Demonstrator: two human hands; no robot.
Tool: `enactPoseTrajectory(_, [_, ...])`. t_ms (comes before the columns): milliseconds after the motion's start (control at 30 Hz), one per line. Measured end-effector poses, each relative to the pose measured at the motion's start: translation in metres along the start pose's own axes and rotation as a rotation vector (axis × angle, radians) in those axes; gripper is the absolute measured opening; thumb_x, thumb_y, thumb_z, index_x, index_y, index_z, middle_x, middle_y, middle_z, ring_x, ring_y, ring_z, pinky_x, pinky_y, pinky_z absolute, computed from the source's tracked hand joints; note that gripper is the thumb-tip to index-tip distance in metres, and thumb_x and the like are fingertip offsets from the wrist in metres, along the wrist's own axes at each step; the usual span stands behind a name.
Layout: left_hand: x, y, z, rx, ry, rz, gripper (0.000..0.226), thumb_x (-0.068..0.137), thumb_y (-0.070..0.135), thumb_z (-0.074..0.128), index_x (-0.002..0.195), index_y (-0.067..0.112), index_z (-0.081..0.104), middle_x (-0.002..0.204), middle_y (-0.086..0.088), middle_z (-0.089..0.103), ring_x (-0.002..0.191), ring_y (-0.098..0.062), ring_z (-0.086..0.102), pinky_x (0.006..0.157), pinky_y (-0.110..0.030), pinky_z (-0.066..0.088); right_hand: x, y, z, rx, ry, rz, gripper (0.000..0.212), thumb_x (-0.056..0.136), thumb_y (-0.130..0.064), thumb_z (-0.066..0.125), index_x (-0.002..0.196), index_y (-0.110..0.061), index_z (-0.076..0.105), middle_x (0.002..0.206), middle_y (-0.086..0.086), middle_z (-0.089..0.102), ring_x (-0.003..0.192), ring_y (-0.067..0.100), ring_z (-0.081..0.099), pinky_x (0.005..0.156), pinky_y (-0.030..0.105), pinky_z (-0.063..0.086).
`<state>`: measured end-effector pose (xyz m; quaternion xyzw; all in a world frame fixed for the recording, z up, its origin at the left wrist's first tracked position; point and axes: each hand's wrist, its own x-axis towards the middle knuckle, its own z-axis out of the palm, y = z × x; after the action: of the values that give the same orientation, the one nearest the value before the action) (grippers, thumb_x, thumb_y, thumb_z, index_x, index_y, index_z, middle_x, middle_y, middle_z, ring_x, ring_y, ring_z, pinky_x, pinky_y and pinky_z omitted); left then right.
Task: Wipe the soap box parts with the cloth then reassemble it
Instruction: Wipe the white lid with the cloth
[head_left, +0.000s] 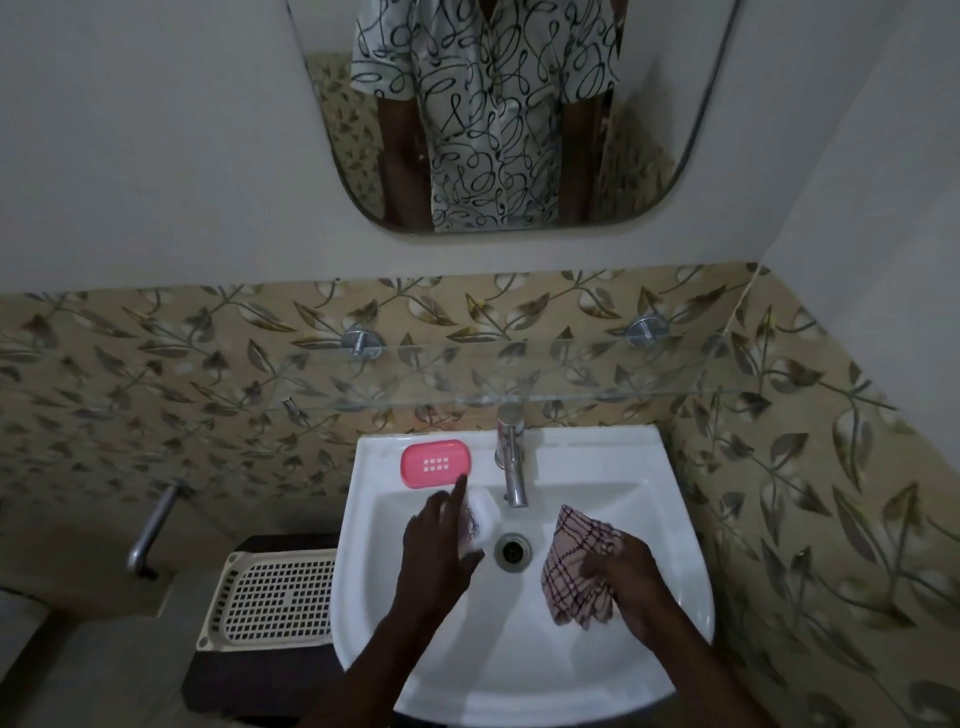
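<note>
Head view: a person stands at a white ceramic sink (675, 519) under a wall mirror.
Left grip (434, 540): it holds a white rounded plastic soap box part (482, 512) over the bowl. One finger sticks out straight and the others curl round the part.
Right grip (631, 577): it is closed on a bunched pink and white checked cloth (574, 566), low in the bowl and well apart from the white part.
Pink part: a flat pink plastic soap box tray with little holes (435, 463) lies on the back ledge of the sink, just beside the straight finger.
Step, as a guess: the white part looks ready for a wipe, and the cloth has to come over to it.
Slip risk: the white part looks smooth and only a few fingers hold it. A hard rub could push it out, and it would drop near the round metal drain hole (513, 552).
Bump risk: the shiny metal tap (511, 462) is near the white part. A big swing of the cloth could knock the part against it.
Tray risk: the pink tray sits close to the ledge edge. A nudge could slide it down into the bowl.
Cloth risk: the cloth is in a tight ball, so it may miss the corners.
</note>
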<state>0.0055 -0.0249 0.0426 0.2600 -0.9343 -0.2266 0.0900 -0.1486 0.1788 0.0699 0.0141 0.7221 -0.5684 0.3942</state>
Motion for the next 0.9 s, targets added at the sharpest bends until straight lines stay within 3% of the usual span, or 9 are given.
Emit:
enactPoseTrajectory(167, [-0.008,-0.008,0.003,0.026,-0.099,-0.093,0.106,0.075,0.044,0.075,0.153,0.034,0.004,0.137,-0.001,0.045,0.118,-0.021,0.054,0.098,-0.039,0.046,0.006,-0.002,0.002,0.081,0.065,-0.066,0.029,0.08,0.01,0.059,0.104,-0.006,0.066,0.093,0.021,0.074,0.082,0.039,0.071,0.065,0.044,0.058])
enactPoseTrajectory(300, [-0.003,0.002,-0.013,-0.643,-0.092,-0.229,0.095,0.079,0.051,0.071,0.153,0.041,0.013,0.141,0.011,0.044,0.119,-0.008,0.052,0.098,-0.034,0.049,0.002,-0.01,0.004,0.181,0.074,-0.046,0.034,0.077,0.013,0.062,0.107,-0.002,0.065,0.096,0.022,0.073,0.086,0.04,0.07,0.073,0.048,0.06])
enactPoseTrajectory(367, [0.0,0.012,-0.017,-1.029,-0.16,-0.372,0.076,0.084,0.048,0.063,0.149,0.042,0.025,0.136,0.004,0.056,0.112,-0.014,0.062,0.083,-0.027,0.055,-0.002,-0.019,0.009,0.226,0.024,-0.018,0.035,0.074,0.017,0.059,0.105,0.002,0.065,0.094,0.025,0.073,0.082,0.041,0.071,0.07,0.049,0.06])
enactPoseTrajectory(500, [0.004,0.025,-0.021,-1.583,-0.118,-0.645,0.033,0.096,0.022,0.051,0.122,0.006,0.063,0.102,-0.018,0.071,0.1,-0.037,0.064,0.075,-0.043,0.058,-0.021,-0.048,0.036,0.255,-0.092,-0.088,0.033,0.074,0.019,0.049,0.1,0.008,0.067,0.078,0.019,0.075,0.059,0.029,0.071,0.045,0.028,0.053])
enactPoseTrajectory(567, [0.006,0.027,-0.027,-1.677,-0.115,-0.69,0.033,0.099,0.023,0.045,0.114,0.001,0.066,0.099,-0.021,0.07,0.097,-0.04,0.063,0.083,-0.049,0.055,-0.025,-0.061,0.048,0.133,-0.028,-0.255,0.031,0.079,0.013,0.05,0.099,0.0,0.069,0.076,0.009,0.076,0.061,0.022,0.071,0.047,0.027,0.054])
enactPoseTrajectory(633, [0.01,0.026,-0.033,-1.748,-0.178,-0.725,0.051,0.095,0.03,0.043,0.126,-0.008,0.056,0.108,-0.029,0.059,0.101,-0.044,0.055,0.093,-0.056,0.042,-0.028,-0.075,0.059,-0.176,0.043,-0.54,0.022,0.085,0.0,0.055,0.097,-0.014,0.067,0.086,0.001,0.075,0.077,0.016,0.071,0.063,0.028,0.057])
enactPoseTrajectory(733, [0.019,0.024,-0.039,-1.767,-0.22,-0.727,0.058,0.094,0.034,0.04,0.133,-0.009,0.049,0.122,-0.029,0.053,0.109,-0.044,0.051,0.105,-0.059,0.035,-0.036,-0.072,0.076,-0.599,-0.009,-0.933,0.022,0.083,-0.007,0.064,0.099,-0.021,0.065,0.095,-0.001,0.072,0.085,0.01,0.066,0.072,0.013,0.048])
enactPoseTrajectory(833, [0.027,0.027,-0.049,-1.782,-0.246,-0.739,0.05,0.099,0.042,0.04,0.115,0.001,0.065,0.109,-0.021,0.071,0.099,-0.034,0.069,0.088,-0.045,0.057,-0.032,-0.038,0.093,-0.883,-0.148,-1.284,0.039,0.074,-0.003,0.066,0.112,-0.007,0.067,0.108,0.011,0.07,0.099,0.026,0.065,0.094,0.032,0.048])
enactPoseTrajectory(900, [0.028,0.026,-0.056,-1.752,-0.327,-0.738,0.056,0.098,0.047,0.044,0.119,0.0,0.066,0.114,-0.024,0.07,0.103,-0.034,0.07,0.084,-0.041,0.058,-0.023,-0.026,0.091,-0.984,-0.231,-1.427,0.041,0.071,-0.004,0.066,0.111,-0.009,0.065,0.106,0.008,0.069,0.102,0.025,0.064,0.106,0.044,0.038])
